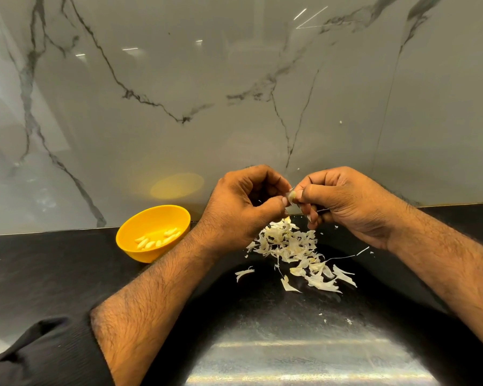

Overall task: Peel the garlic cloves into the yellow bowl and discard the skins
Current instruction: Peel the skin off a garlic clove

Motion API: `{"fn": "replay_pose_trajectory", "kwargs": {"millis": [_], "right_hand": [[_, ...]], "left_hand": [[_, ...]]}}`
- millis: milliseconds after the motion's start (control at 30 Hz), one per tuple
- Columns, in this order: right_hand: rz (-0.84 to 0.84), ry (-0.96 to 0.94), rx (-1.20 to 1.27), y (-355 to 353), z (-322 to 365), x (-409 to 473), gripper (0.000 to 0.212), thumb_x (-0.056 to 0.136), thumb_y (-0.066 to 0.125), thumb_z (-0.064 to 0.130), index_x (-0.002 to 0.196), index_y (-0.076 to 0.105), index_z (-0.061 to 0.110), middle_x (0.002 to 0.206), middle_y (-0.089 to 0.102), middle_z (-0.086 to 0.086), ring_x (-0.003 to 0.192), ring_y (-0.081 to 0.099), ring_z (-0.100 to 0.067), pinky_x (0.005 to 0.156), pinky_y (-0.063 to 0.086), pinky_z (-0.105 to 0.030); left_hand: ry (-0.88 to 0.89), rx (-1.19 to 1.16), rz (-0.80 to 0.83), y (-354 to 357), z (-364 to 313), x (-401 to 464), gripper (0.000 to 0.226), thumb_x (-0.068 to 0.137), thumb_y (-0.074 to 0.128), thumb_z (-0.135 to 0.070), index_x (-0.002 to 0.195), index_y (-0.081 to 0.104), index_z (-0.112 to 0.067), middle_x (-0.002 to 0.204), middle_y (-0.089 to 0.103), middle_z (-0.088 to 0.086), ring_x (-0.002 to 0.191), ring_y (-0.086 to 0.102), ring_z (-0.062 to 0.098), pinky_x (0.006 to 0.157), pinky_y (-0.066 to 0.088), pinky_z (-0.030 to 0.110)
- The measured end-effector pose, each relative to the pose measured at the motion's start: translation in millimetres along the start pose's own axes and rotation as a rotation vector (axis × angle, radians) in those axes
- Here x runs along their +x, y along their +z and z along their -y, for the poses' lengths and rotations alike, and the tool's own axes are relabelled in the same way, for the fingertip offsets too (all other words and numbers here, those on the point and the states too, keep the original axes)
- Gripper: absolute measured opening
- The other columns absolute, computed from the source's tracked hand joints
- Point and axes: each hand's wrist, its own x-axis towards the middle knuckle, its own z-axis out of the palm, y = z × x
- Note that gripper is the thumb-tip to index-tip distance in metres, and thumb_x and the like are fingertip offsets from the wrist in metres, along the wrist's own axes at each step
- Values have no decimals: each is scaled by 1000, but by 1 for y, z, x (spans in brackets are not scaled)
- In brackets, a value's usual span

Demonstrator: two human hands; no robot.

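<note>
A small garlic clove (pixel 291 196) with loose papery skin is pinched between both hands above the counter. My left hand (pixel 243 204) grips it from the left with thumb and curled fingers. My right hand (pixel 343 201) pinches it from the right, thumb on top. Directly below lies a pile of white garlic skins (pixel 293 246) on the black counter. The yellow bowl (pixel 140 252) sits to the left by the wall, holding several peeled cloves (pixel 158 239).
A glossy marble-patterned wall (pixel 234 93) rises right behind the black counter (pixel 53 274). Stray skin scraps (pixel 244 273) lie around the pile toward the front and right. A dark sleeve (pixel 39 355) covers my left upper forearm at the lower left.
</note>
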Motion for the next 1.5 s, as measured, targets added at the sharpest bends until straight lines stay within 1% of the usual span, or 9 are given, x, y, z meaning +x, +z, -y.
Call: {"fn": "replay_pose_trajectory", "kwargs": {"millis": [300,433,533,867,1067,1267,1333,1433,1500], "right_hand": [[23,10,50,-1,0,-2,16,98,66,11,95,76,-2,72,63,-7,64,55,-17,64,55,-31],[37,19,48,-2,0,-1,19,98,67,13,97,75,-4,74,62,-9,65,56,-18,65,56,-31],[53,27,62,-2,-1,-1,18,97,67,13,96,75,-4,73,60,-10,65,55,-17,65,57,-30],[55,26,97,1,1,-2,17,97,64,9,88,77,4,73,60,-11,67,54,-20,66,58,-32],[29,42,180,-3,3,-4,18,98,61,9,89,76,1,80,60,-13,71,54,-21,68,59,-35],[-1,43,25,-9,3,-3,19,100,62,11,90,75,2,76,64,-11,67,57,-21,68,61,-36],[-6,24,-40,-9,4,-2,18,100,66,16,94,76,2,79,69,-10,68,60,-21,69,60,-38],[41,-5,34,-7,4,-3,39,95,65,39,108,77,4,96,76,-13,74,64,-21,70,58,-37],[43,-23,7,-5,3,-3,41,92,67,42,107,78,6,97,77,-13,75,65,-21,69,58,-35]], "left_hand": [[-17,-3,-20,1,-2,-2,14,93,82,-16,104,75,-11,86,77,8,75,78,26,71,67,46],[-2,39,-23,-3,-2,1,19,93,82,-15,112,79,-19,89,77,3,79,76,18,72,65,33],[26,107,-7,-4,-2,1,15,93,82,-13,106,82,-19,87,78,-3,78,75,12,72,63,27],[18,96,-9,-3,-1,0,6,93,77,-4,96,77,-9,81,76,3,72,74,22,71,67,42],[-26,-66,-79,-4,-1,1,8,92,79,0,97,76,-5,83,76,10,74,77,27,68,65,36],[-32,-130,-88,-8,-1,3,9,92,77,3,99,74,0,86,76,16,77,77,29,69,66,39],[-34,-119,-93,-9,-1,3,9,91,78,2,100,75,0,86,76,15,77,78,29,70,67,41],[-39,-79,-74,-8,-3,1,10,91,80,0,100,77,-5,86,77,11,78,78,27,72,67,42],[-33,-43,-59,-8,-4,0,10,91,80,-2,99,78,-7,86,78,8,76,78,25,73,67,41]]}}
